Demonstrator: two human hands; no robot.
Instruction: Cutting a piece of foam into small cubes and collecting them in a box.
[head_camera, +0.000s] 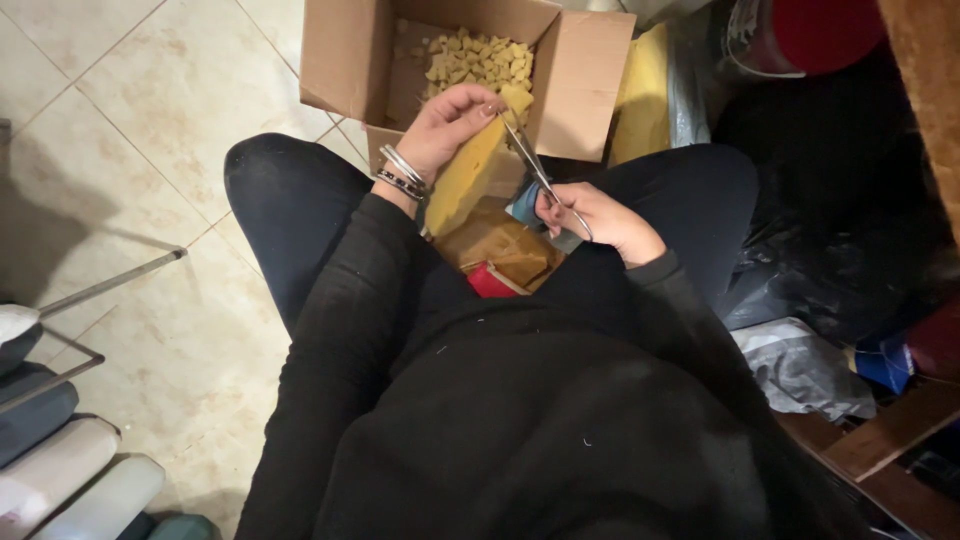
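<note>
My left hand (445, 128) grips a long yellow foam strip (468, 175) and holds it up over an open cardboard box (345, 60). My right hand (600, 218) is closed on the handles of metal scissors (535, 165), whose blades meet the top end of the strip. Several small yellow foam cubes (478, 60) lie inside the box. Bracelets sit on my left wrist. I am seated with black-clad legs on either side of the box.
A brown packet with a red object (497, 262) lies between my knees. A large yellow foam sheet (642, 95) leans right of the box. Black and grey plastic bags (800, 365) crowd the right. Chair legs and cushions (60, 440) stand on the tiled floor at left.
</note>
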